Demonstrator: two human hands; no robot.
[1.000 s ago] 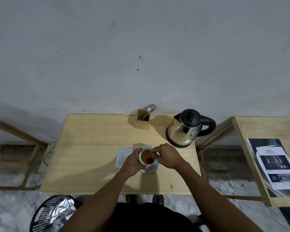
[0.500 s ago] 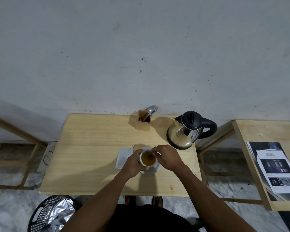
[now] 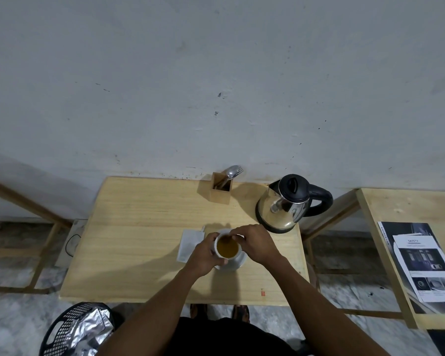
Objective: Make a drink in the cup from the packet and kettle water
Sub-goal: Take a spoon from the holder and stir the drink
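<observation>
Near the front edge of the wooden table (image 3: pixel 144 227), a white cup (image 3: pixel 227 246) of amber-brown liquid stands on a white saucer (image 3: pixel 238 263). Left hand (image 3: pixel 203 255): fingers curled round the cup's left wall, thumb toward the near rim, steadying it; the forearm runs up from the lower frame at a slant. Right hand (image 3: pixel 254 244): arched over the cup's right and far rim, fingertips pinched together just above the liquid at the far side; what they pinch is too small to make out. The right forearm enters from the lower right, so the two arms converge on the cup. A white packet (image 3: pixel 189 244) lies flat on the table just beside the cup, on its left, partly under the left hand. The steel kettle (image 3: pixel 283 209) with black lid and handle stands behind and to the right, near the table's right edge, apart from the hands. A wooden holder (image 3: pixel 220 188) with a spoon and fork sits at the back edge by the wall. A black mesh basket (image 3: pixel 70 330) holding silver foil sits on the floor at lower left.
</observation>
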